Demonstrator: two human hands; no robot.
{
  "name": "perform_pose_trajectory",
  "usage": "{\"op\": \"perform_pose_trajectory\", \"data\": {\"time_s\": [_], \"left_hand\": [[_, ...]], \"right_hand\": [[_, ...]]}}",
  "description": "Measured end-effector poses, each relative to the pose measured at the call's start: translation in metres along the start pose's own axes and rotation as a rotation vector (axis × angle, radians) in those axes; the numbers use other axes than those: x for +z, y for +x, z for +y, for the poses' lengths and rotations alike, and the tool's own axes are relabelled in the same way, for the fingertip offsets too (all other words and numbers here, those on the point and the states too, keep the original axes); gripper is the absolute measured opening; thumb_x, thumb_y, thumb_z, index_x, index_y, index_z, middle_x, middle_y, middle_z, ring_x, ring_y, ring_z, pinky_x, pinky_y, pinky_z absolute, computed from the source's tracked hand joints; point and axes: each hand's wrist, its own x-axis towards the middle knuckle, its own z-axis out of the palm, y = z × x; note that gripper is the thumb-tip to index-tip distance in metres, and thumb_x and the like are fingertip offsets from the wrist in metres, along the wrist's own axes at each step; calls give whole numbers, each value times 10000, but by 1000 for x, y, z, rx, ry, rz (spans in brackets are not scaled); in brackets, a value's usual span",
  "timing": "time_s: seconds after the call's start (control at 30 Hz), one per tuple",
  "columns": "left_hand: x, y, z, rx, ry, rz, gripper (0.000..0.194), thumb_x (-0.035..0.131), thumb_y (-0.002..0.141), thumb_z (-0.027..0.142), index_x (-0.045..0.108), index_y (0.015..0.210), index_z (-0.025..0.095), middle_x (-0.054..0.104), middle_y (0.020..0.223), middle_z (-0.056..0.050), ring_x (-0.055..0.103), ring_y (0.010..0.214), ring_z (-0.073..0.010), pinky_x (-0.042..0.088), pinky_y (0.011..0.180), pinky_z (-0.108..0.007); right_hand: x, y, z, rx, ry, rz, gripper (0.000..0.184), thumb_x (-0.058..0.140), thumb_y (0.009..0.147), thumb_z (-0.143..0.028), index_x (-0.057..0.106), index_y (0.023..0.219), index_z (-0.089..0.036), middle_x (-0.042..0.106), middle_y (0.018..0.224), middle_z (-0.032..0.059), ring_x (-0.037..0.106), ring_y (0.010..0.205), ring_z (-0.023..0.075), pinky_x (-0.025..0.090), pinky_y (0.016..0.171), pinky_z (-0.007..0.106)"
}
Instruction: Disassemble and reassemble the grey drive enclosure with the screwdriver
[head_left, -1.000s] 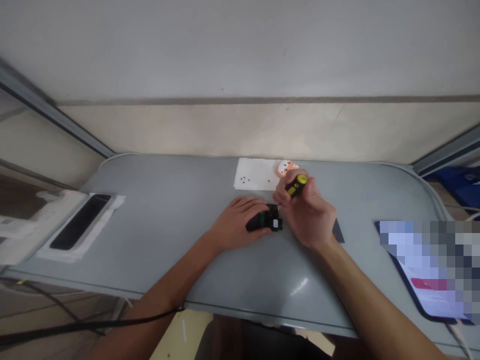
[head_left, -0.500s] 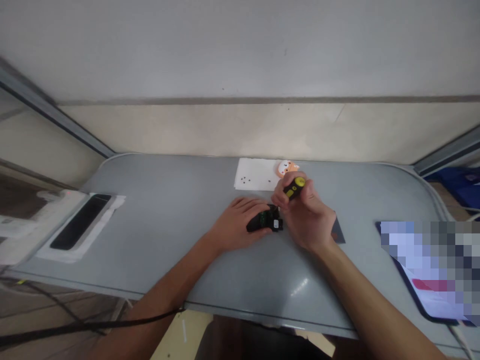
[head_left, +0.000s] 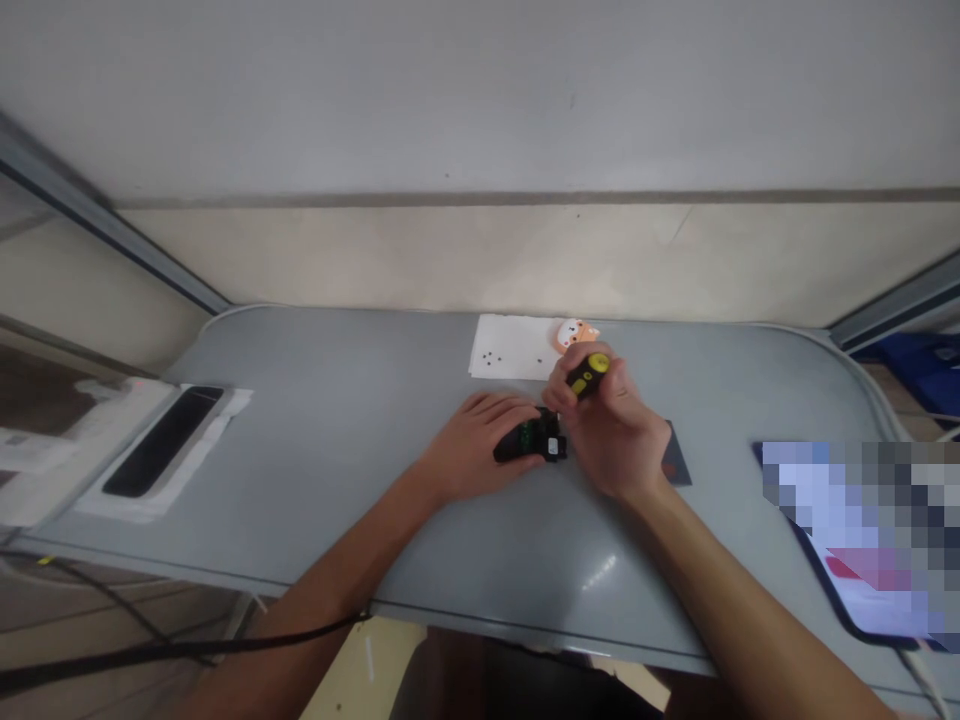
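On the grey table (head_left: pixel 330 400), my left hand (head_left: pixel 480 445) is closed around a small black device (head_left: pixel 517 443) with green circuit board showing and a white label on its right end. Its exact kind is not clear. My right hand (head_left: pixel 611 425) grips a black-and-yellow screwdriver (head_left: pixel 588 378), handle tilted up. The screwdriver's tip is mostly hidden by my fingers but points down at the device's upper right end. Just beyond, several tiny dark screws (head_left: pixel 490 358) lie on a white paper (head_left: pixel 517 338).
An orange-and-white animal-faced item (head_left: pixel 573 333) sits at the paper's right end. Partly under my right wrist is a dark flat card (head_left: pixel 677 455). A tablet (head_left: pixel 847 590) lies at the right, a black phone-like slab (head_left: pixel 165 440) at the left. A black cable (head_left: pixel 150 655) crosses the lower left.
My right hand and the screwdriver have shifted very slightly left. My left hand still holds the device in the same place.
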Motion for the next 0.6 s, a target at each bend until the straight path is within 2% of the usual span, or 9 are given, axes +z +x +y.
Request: {"op": "perform_pose_trajectory", "data": {"time_s": [0.23, 0.43, 0.6], "left_hand": [[1, 0, 0, -6, -2, 2, 474, 705, 947, 493, 608, 1355, 270, 691, 1382, -66, 624, 1303, -273, 441, 1145, -463], [-1, 1, 1, -3, -7, -4, 463, 696, 955, 496, 607, 1348, 268, 699, 1369, -55, 637, 1278, -253, 441, 1142, -445], [0, 0, 1, -9, -7, -2, 483, 695, 953, 488, 604, 1380, 281, 687, 1390, -62, 618, 1315, -268, 439, 1154, -459]], "right_hand": [[-2, 1, 0, -19, -28, 24, 294, 568, 966, -552, 644, 950, -268, 419, 835, 19, 381, 684, 169, 386, 656, 336], [-3, 0, -3, 15, 15, -28, 293, 529, 1003, -517, 663, 970, -258, 411, 805, 13, 387, 677, 157, 380, 654, 323], [-3, 0, -5, 3, -38, 2, 310, 512, 1010, -548, 658, 960, -279, 403, 771, 6, 377, 649, 165, 404, 657, 333]]}}
